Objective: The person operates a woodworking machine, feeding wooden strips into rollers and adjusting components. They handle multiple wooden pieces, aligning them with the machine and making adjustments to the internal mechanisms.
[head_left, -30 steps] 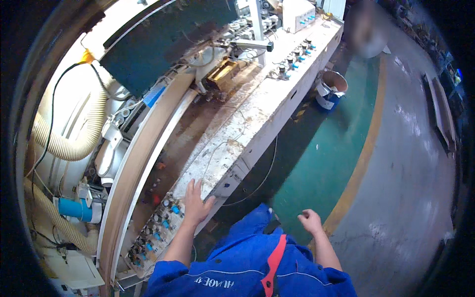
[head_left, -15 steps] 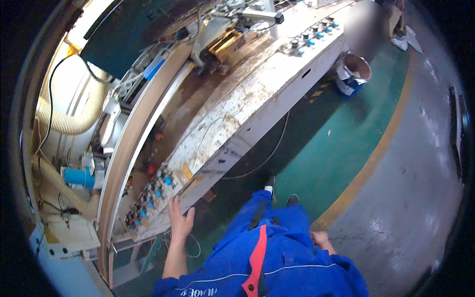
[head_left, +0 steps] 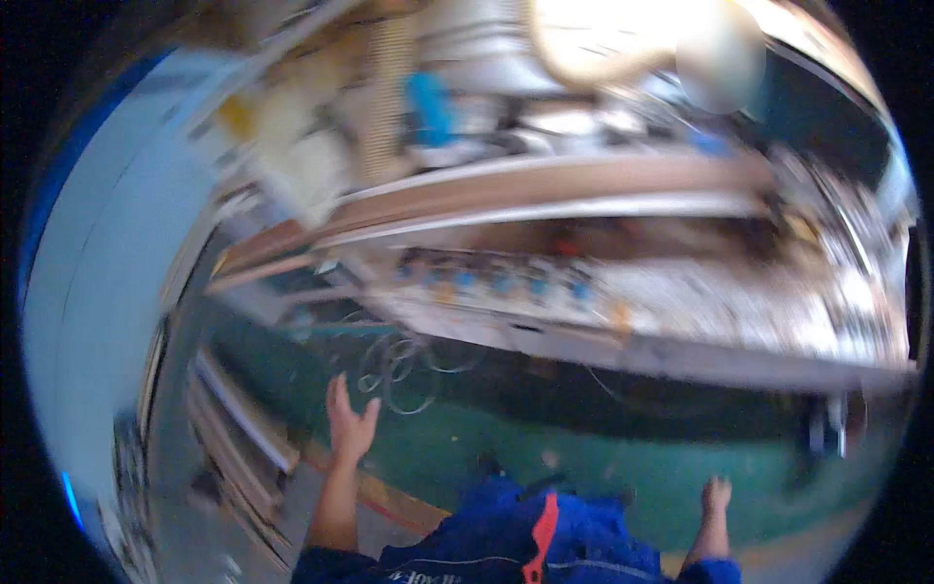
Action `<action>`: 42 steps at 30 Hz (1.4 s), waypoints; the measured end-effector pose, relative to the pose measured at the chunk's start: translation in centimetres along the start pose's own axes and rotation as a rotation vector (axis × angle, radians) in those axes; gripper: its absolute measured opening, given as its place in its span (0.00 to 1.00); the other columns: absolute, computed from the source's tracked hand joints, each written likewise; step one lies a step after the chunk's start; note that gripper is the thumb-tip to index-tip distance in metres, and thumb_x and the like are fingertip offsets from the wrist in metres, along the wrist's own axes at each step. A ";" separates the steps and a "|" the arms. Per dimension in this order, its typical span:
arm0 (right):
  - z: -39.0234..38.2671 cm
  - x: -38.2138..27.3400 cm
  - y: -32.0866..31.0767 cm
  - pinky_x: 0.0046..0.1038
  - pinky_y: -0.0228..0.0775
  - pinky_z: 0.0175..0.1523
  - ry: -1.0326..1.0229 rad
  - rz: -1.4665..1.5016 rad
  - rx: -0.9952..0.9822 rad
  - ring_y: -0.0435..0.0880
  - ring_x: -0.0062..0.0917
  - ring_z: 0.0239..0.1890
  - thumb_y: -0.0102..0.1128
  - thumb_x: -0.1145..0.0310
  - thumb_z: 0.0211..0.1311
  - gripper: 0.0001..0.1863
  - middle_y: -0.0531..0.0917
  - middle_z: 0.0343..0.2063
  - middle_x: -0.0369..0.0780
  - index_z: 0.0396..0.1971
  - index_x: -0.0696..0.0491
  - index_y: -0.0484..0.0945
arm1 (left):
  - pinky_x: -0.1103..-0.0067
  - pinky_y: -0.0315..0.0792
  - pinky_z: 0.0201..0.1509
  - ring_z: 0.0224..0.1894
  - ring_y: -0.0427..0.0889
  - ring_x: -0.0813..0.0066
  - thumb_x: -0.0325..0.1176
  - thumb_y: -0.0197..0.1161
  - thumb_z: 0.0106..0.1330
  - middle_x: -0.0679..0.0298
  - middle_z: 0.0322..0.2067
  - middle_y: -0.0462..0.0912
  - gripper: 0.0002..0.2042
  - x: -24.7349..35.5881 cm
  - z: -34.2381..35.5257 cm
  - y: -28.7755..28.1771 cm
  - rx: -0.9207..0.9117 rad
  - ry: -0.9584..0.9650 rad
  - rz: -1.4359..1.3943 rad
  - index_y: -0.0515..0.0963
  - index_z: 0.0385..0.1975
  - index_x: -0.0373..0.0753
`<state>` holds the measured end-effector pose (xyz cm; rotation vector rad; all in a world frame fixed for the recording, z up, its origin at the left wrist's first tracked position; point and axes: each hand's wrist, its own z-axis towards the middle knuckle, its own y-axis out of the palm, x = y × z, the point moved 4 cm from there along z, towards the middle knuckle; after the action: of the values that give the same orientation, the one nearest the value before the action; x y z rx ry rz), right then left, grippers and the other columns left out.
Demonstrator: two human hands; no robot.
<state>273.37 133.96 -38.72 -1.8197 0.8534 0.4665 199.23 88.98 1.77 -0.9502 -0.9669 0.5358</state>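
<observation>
My left hand (head_left: 352, 426) hangs in the air over the green floor, its thumb and fingers apart and nothing in it. It is nearest to a loose coil of pale hose or cable (head_left: 397, 375), just beyond it. My right hand (head_left: 717, 494) is held out low at my right side above the floor. Motion smears its fingers, and I make out no object in it. Ahead of both hands runs a long pale machine bed (head_left: 720, 311), which neither hand touches. A row of blue-topped fittings (head_left: 540, 284) sits on its left part.
Behind the bed stretches a long brown board or rail (head_left: 555, 180). Ribbed hose (head_left: 387, 97) and a blue cylinder (head_left: 430, 109) stand farther back. Long boards (head_left: 243, 428) lie at the left, near a pale blue surface (head_left: 117, 214). The whole picture is blurred.
My view has swung left, so the machine bed now runs across ahead of me, and the boards at the left have come into view. My right hand has moved out from my side.
</observation>
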 end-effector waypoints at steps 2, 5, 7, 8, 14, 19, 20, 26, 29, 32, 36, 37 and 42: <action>-2.3 -0.7 8.4 0.36 0.72 0.30 0.031 0.214 -0.118 0.75 0.31 0.25 0.59 0.55 0.66 0.16 0.78 0.27 0.42 0.37 0.54 0.76 | 0.59 0.54 0.75 0.73 0.55 0.43 0.40 0.69 0.64 0.41 0.70 0.56 0.41 -3.9 4.2 -4.6 0.135 0.022 -0.017 0.54 0.72 0.33; -8.4 -1.0 18.9 0.37 0.75 0.33 0.140 0.395 -0.372 0.78 0.30 0.29 0.62 0.52 0.65 0.23 0.80 0.34 0.45 0.48 0.56 0.76 | 0.58 0.56 0.74 0.72 0.56 0.41 0.40 0.69 0.63 0.40 0.69 0.58 0.41 -8.0 11.3 -8.8 0.256 0.010 -0.074 0.55 0.71 0.32; -9.6 -1.4 25.4 0.38 0.77 0.36 0.113 0.535 -0.663 0.79 0.29 0.32 0.64 0.50 0.64 0.29 0.82 0.39 0.46 0.55 0.58 0.77 | 0.58 0.57 0.74 0.71 0.58 0.40 0.40 0.69 0.63 0.40 0.68 0.59 0.40 -12.2 16.2 -12.7 0.344 0.035 -0.077 0.55 0.70 0.31; -11.9 -6.1 31.6 0.35 0.76 0.33 0.121 0.415 -0.661 0.80 0.29 0.29 0.64 0.54 0.64 0.24 0.82 0.34 0.45 0.51 0.58 0.78 | 0.59 0.57 0.74 0.71 0.58 0.40 0.40 0.69 0.64 0.39 0.68 0.60 0.40 -12.5 18.2 -14.0 0.384 0.101 -0.083 0.55 0.70 0.30; -15.3 -32.1 42.2 0.27 0.74 0.25 -0.297 0.154 -0.655 0.81 0.25 0.19 0.66 0.69 0.63 0.10 0.84 0.23 0.42 0.36 0.61 0.80 | 0.59 0.57 0.74 0.70 0.59 0.38 0.40 0.69 0.63 0.36 0.67 0.60 0.40 -17.7 33.5 -18.1 0.523 0.251 -0.135 0.56 0.69 0.27; -16.8 -47.5 45.9 0.28 0.78 0.36 -0.538 0.073 -0.319 0.84 0.23 0.29 0.69 0.70 0.59 0.11 0.85 0.27 0.40 0.36 0.62 0.80 | 0.58 0.57 0.73 0.71 0.58 0.39 0.41 0.68 0.64 0.36 0.67 0.60 0.40 -24.1 44.9 -21.4 0.558 0.203 -0.104 0.56 0.69 0.27; -16.5 -49.2 47.3 0.28 0.77 0.36 -0.644 0.086 -0.269 0.83 0.22 0.28 0.69 0.70 0.59 0.11 0.85 0.25 0.39 0.35 0.62 0.80 | 0.58 0.57 0.73 0.71 0.58 0.39 0.41 0.69 0.64 0.36 0.67 0.60 0.40 -24.8 47.2 -22.2 0.549 0.233 -0.100 0.56 0.69 0.27; -25.8 -72.6 59.1 0.30 0.75 0.44 -0.804 0.365 -0.585 0.81 0.26 0.36 0.67 0.68 0.59 0.16 0.82 0.34 0.43 0.44 0.59 0.76 | 0.61 0.61 0.71 0.68 0.64 0.41 0.42 0.70 0.63 0.38 0.65 0.65 0.37 -27.6 59.1 -28.7 0.609 0.273 -0.053 0.62 0.67 0.27; -37.7 -92.5 57.1 0.35 0.75 0.52 -1.205 0.163 -0.520 0.83 0.36 0.46 0.71 0.68 0.54 0.28 0.83 0.42 0.48 0.55 0.58 0.74 | 0.62 0.62 0.71 0.68 0.66 0.45 0.42 0.69 0.64 0.39 0.65 0.66 0.38 -31.9 64.8 -28.7 0.615 0.218 -0.156 0.61 0.67 0.26; -43.7 -105.1 58.5 0.39 0.70 0.60 -1.491 0.325 -0.352 0.78 0.44 0.55 0.75 0.69 0.50 0.37 0.78 0.52 0.51 0.61 0.58 0.69 | 0.65 0.65 0.68 0.67 0.68 0.50 0.46 0.66 0.67 0.40 0.66 0.65 0.39 -34.4 71.6 -29.0 0.585 0.059 -0.335 0.59 0.69 0.26; -51.2 -116.1 61.2 0.40 0.63 0.67 -1.605 0.449 -0.149 0.72 0.46 0.62 0.75 0.71 0.50 0.45 0.71 0.60 0.52 0.67 0.60 0.60 | 0.68 0.67 0.66 0.62 0.73 0.55 0.52 0.62 0.69 0.43 0.65 0.67 0.40 -38.3 82.0 -29.2 0.467 0.022 -0.674 0.58 0.70 0.25; -51.7 -117.4 61.9 0.40 0.64 0.66 -1.548 0.509 -0.085 0.72 0.44 0.61 0.75 0.72 0.50 0.44 0.71 0.60 0.52 0.67 0.60 0.60 | 0.68 0.67 0.66 0.62 0.74 0.56 0.53 0.62 0.69 0.44 0.65 0.68 0.41 -37.4 84.0 -29.3 0.423 0.019 -0.812 0.57 0.70 0.25; -51.1 -120.0 66.4 0.33 0.65 0.62 -1.044 0.520 0.021 0.72 0.35 0.58 0.70 0.71 0.59 0.36 0.71 0.58 0.50 0.64 0.61 0.62 | 0.68 0.65 0.66 0.63 0.73 0.59 0.54 0.62 0.69 0.49 0.64 0.71 0.40 -42.6 99.1 -28.4 0.400 0.056 -0.883 0.57 0.71 0.29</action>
<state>140.12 113.10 18.16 -1.0447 0.5436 1.5476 91.48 85.58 30.32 -0.1250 -1.0666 -0.0562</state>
